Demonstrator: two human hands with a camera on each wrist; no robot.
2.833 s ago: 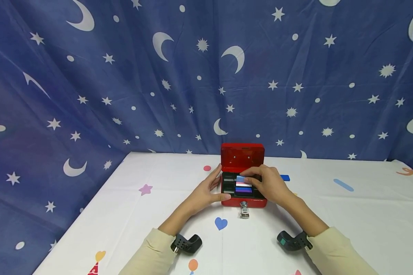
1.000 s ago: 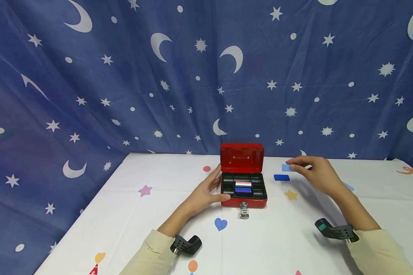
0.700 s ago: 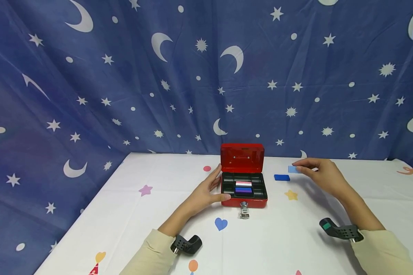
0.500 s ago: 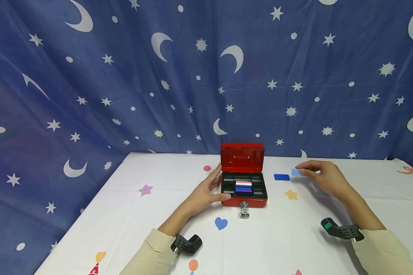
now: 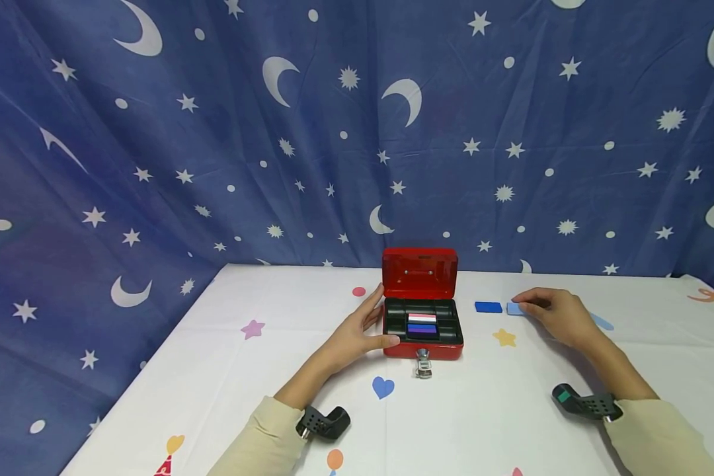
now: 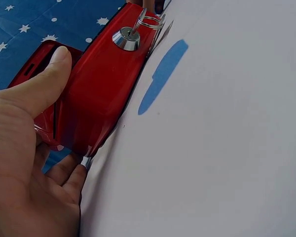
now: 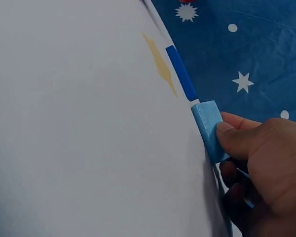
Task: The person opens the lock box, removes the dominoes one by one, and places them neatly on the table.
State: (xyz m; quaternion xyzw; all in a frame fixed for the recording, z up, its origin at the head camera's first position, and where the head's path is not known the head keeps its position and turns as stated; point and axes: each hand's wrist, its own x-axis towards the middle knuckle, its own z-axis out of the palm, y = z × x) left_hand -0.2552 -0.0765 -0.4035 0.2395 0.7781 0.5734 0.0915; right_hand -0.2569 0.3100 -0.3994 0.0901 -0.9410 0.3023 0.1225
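A red cash box [image 5: 424,352] stands with its lid [image 5: 419,273] raised and a black compartment tray [image 5: 395,328] inside. My left hand [image 5: 348,344] holds the box's left end, thumb over the front corner and fingers along the side. To the right, my right hand [image 5: 562,317] pinches a light blue block [image 7: 207,126] between thumb and fingers, low at the tabletop. A dark blue block [image 5: 488,307] lies just left of it, a small gap between them. In the tray's middle sit a block with pink and white bands [image 5: 422,317] and blue and purple blocks [image 5: 422,328].
Keys on a ring hang from the lock [image 6: 127,38] at the box's front. The white tablecloth [image 5: 452,423] carries printed shapes, among them a yellow star [image 5: 504,338] and a blue heart [image 5: 383,387]. Behind the table hangs a blue curtain [image 5: 309,165] with moons and stars.
My right hand has taken the light blue block out of the tray, carried it right and lowered it beside the dark blue block. My left hand has stayed on the box.
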